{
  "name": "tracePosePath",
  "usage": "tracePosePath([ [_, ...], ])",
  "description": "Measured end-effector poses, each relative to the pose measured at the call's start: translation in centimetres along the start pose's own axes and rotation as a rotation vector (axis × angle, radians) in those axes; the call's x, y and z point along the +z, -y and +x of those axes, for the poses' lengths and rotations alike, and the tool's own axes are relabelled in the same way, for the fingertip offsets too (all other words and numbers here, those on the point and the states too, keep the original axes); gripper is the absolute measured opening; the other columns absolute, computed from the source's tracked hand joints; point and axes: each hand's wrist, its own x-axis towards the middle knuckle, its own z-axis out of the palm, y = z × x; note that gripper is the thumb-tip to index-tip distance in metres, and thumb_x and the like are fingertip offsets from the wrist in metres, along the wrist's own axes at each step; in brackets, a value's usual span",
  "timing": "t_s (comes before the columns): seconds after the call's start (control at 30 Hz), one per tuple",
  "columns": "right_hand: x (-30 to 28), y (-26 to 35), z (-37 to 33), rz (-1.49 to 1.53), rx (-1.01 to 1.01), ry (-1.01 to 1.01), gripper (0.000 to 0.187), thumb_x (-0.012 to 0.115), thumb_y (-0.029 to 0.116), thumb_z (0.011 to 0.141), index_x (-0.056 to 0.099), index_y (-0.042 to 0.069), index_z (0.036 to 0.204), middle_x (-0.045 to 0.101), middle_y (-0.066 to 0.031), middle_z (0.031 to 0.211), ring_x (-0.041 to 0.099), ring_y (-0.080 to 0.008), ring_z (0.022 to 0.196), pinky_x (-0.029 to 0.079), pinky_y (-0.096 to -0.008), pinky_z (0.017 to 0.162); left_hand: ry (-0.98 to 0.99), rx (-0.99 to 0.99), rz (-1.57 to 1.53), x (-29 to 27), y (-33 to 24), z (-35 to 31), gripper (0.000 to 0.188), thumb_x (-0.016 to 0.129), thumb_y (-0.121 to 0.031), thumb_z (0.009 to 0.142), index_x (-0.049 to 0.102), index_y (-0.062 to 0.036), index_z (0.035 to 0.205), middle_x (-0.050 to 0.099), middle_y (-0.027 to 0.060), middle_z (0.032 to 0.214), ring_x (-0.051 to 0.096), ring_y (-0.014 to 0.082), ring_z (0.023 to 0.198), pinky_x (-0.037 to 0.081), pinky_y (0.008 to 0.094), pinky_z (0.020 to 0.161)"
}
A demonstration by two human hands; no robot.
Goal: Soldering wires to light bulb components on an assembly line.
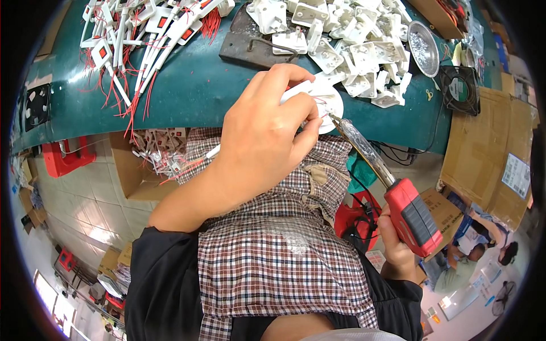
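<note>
My left hand [261,133] is closed around a white plastic part [329,101] with thin red wires, holding it at the near edge of the green workbench [193,91]. My right hand [393,241] grips the red handle of a soldering gun [412,216]. Its long metal barrel [364,149] slants up and left, and the tip touches the white part beside my left fingers. Below both hands lies a checked cloth [278,244] over my lap.
A heap of white plastic parts [355,42] lies behind the hands, with a dark metal plate [244,45] beside it. White switches with red wires [142,34] are piled at the left. A metal dish [424,48], a small fan [460,88] and cardboard boxes [489,148] stand on the right. Another person [463,267] sits lower right.
</note>
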Motion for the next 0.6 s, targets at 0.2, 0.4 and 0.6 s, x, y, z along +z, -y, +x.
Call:
tracePosePath([
  [0.2,0.3,0.0,0.7,-0.061,-0.104,-0.023,0.021,0.076,0.003,0.071,0.067,-0.001,0.089,0.064,-0.0122,0.079,0.065,-0.0286,0.066,0.052,-0.0343,0.061,0.025,0.015,-0.027,-0.1,0.3,0.1,0.014,0.077,-0.005,0.074,0.063,-0.0048,0.077,0.063,0.0123,0.116,0.064,0.0304,0.1,0.052,0.0378,0.081],
  [0.4,0.0,1.4,1.7,-0.054,-0.124,-0.009,0.019,0.075,0.002,0.071,0.065,-0.001,0.086,0.062,-0.0114,0.076,0.062,-0.0265,0.062,0.049,-0.0328,0.058,0.034,0.04,-0.035,-0.2,0.5,0.2,0.014,0.077,-0.005,0.074,0.064,-0.0054,0.077,0.063,0.0115,0.117,0.064,0.0297,0.101,0.052,0.0378,0.081],
  [0.6,-0.3,2.8,2.5,-0.106,-0.142,-0.012,0.018,0.075,0.002,0.07,0.062,0.0,0.082,0.06,-0.0117,0.073,0.061,-0.0262,0.059,0.048,-0.0306,0.056,0.058,0.035,-0.034,-0.3,0.6,0.2,0.015,0.078,-0.006,0.073,0.064,-0.006,0.078,0.063,0.0108,0.117,0.064,0.0293,0.101,0.052,0.0374,0.081],
])
